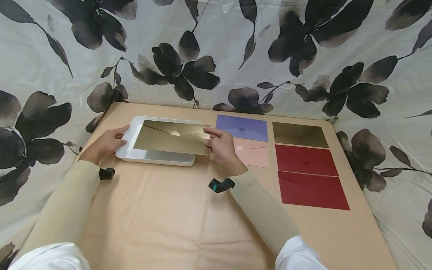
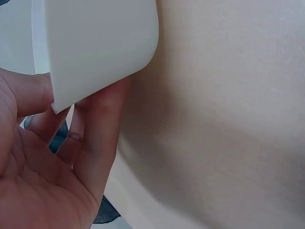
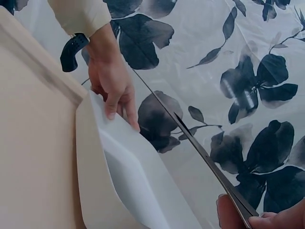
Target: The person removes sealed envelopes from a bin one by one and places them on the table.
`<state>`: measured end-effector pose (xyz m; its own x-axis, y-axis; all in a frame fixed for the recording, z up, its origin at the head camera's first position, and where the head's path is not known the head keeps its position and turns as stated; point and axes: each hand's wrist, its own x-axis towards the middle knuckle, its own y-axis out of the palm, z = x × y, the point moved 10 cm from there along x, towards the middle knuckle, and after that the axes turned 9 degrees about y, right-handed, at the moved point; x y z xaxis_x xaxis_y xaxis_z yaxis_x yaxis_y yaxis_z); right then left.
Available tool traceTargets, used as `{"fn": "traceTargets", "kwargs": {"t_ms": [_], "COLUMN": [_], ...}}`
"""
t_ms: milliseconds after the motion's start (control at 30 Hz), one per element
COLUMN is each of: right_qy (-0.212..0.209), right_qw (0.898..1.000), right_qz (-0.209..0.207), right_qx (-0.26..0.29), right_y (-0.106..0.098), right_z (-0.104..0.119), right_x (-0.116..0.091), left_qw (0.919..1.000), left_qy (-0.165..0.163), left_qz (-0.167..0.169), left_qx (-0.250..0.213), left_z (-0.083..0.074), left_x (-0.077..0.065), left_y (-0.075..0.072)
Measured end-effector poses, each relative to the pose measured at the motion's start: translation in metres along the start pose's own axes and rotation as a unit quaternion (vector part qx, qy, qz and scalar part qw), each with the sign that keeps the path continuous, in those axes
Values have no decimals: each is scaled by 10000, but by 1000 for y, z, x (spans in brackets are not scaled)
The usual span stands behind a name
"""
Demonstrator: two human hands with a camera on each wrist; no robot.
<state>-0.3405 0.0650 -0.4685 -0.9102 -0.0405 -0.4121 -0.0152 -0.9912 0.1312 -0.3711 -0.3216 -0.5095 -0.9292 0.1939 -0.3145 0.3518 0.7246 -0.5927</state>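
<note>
A white tray (image 1: 165,158) with rounded corners lies at the back left of the table. My left hand (image 1: 108,143) grips its left end; in the left wrist view the thumb is at the rim and the fingers (image 2: 102,129) are beneath the wall. Over the tray, my right hand (image 1: 225,150) pinches a gold envelope (image 1: 162,139) by its right end, thumb and fingers on either side. The right wrist view shows this envelope nearly edge-on, raised above the tray's hollow (image 3: 138,176). It hides much of the tray's inside from the head view.
Right of the tray lie a purple envelope (image 1: 243,128) and a pink envelope (image 1: 256,153). Further right, another gold envelope (image 1: 299,135) and two red envelopes (image 1: 305,160) form a column. The tan table (image 1: 162,210) borders a floral sheet (image 1: 229,71).
</note>
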Motion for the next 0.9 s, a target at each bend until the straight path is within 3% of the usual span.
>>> {"fn": "traceTargets", "kwargs": {"t_ms": [500,900], "right_qy": [38,73], "right_qw": [9995,9999], "right_qz": [-199,-50], "right_qx": [-234,-128], "right_y": [-39,-64], "right_z": [-1,-13], "right_x": [-23,-32], "left_qw": [9999,9997], "left_qy": [-70,-81], "left_qz": [90,81], "left_qx": [47,209], "left_z": [-1,2], "left_x": [-3,-2], "left_y": [0,1]}}
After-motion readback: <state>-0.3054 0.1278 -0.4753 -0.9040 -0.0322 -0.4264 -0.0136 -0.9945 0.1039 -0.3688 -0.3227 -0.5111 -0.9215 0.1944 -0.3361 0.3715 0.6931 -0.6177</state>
